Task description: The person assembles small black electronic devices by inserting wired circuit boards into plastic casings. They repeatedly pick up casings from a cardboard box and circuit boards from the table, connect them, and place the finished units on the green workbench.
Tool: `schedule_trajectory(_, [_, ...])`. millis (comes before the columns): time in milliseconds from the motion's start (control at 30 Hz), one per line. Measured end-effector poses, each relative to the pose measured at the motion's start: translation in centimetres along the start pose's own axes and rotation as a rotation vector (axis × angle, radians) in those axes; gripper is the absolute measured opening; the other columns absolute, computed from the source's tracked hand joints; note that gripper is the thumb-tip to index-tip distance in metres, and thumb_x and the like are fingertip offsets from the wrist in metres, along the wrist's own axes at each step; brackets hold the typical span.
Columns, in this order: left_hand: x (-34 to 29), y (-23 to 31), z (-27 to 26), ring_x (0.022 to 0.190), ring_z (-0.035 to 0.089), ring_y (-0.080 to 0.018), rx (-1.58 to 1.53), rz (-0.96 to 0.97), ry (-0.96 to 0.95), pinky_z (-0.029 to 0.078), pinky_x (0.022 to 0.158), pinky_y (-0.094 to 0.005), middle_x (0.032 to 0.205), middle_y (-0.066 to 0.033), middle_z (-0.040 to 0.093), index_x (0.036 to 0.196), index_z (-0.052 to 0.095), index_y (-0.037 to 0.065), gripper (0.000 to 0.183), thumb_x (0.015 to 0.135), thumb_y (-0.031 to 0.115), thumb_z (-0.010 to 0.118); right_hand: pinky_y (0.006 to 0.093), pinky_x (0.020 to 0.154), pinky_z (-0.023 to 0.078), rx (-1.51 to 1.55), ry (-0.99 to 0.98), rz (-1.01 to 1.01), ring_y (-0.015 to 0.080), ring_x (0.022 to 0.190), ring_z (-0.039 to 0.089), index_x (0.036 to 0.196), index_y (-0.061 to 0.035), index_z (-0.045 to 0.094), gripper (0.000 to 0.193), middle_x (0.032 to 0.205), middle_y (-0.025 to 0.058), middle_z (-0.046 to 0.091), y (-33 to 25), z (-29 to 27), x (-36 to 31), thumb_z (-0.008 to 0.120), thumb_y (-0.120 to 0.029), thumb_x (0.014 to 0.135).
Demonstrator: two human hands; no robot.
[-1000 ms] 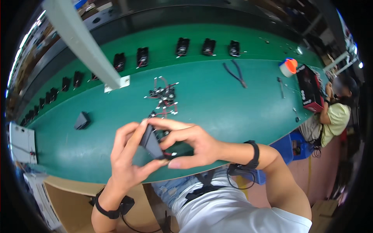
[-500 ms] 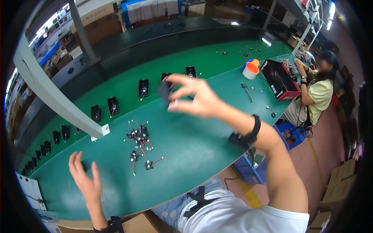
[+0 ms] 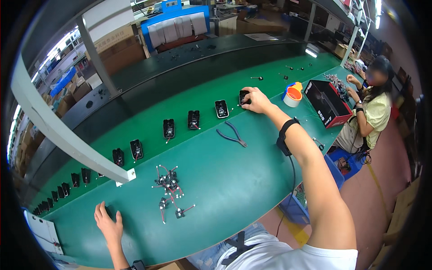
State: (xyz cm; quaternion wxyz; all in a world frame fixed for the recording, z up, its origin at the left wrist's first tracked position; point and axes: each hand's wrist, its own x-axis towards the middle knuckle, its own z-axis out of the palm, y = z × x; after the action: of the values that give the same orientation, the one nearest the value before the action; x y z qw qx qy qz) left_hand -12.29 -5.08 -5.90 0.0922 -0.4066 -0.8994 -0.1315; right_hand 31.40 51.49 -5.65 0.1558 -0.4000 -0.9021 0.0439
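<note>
At the far end of the row on the green belt, my right hand [image 3: 257, 101] is closed on a black plastic housing [image 3: 243, 96], which stands on the belt. My left hand [image 3: 109, 225] is low over the table at the left, fingers apart. A small dark patch shows behind its fingers; I cannot make out what it is. Blue-handled pliers [image 3: 231, 134] lie with their handles spread, between my hands and nearer the right one. A cluster of small black parts with red wires [image 3: 168, 181] lies mid-table, with two loose ones in front.
More black housings [image 3: 193, 119] line the belt toward the left. A grey post [image 3: 67, 121] stands on the table at left. At right are an orange-and-white tape roll [image 3: 293, 95], a black box [image 3: 327, 102] and a person [image 3: 366, 99] working. Blue bins [image 3: 294, 204] stand below the edge.
My right hand has moved right and away from me to the end of the row, and the pliers it hid now show. The left hand stays low, fingers apart. The whole view has shifted slightly.
</note>
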Motion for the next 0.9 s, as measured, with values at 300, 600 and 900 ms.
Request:
schedule_trajectory(300, [0.4, -1.3, 1.1, 0.128, 0.042, -0.0419, -0.046, -0.05, -0.022, 0.037, 0.107, -0.0493, 0.138, -0.0194, 0.046, 0.137, 0.046, 0.004, 0.066, 0.077, 0.007, 0.073, 0.0403, 0.107, 0.044, 0.038, 0.04, -0.131, 0.0322, 0.124, 0.051, 0.097, -0.01, 0.08, 0.025, 0.142, 0.0091, 0.054, 0.4, -0.2, -0.1, 0.079, -0.025, 0.078])
schedule_trajectory(600, [0.7, -0.4, 0.7, 0.125, 0.043, -0.0431, -0.144, -0.033, 0.043, 0.036, 0.108, -0.0492, 0.133, -0.0218, 0.05, 0.135, 0.046, 0.0, 0.065, 0.075, 0.005, 0.072, 0.0451, 0.112, 0.04, 0.017, 0.075, -0.18, 0.034, 0.137, 0.041, 0.107, -0.0107, 0.07, 0.039, 0.142, 0.0074, 0.054, 0.0, -1.4, 0.2, 0.08, -0.027, 0.074])
schedule_trajectory(900, [0.7, -0.9, 1.6, 0.118, 0.048, -0.0446, -0.233, -0.145, -0.002, 0.039, 0.104, -0.048, 0.129, -0.0231, 0.045, 0.119, 0.048, 0.0, 0.05, 0.076, 0.006, 0.072, 0.0501, 0.112, 0.039, -0.048, 0.166, 0.403, 0.0398, 0.14, 0.037, 0.147, -0.0161, 0.043, 0.061, 0.157, 0.0131, 0.034, 8.8, 0.4, 4.7, 0.063, -0.03, 0.091])
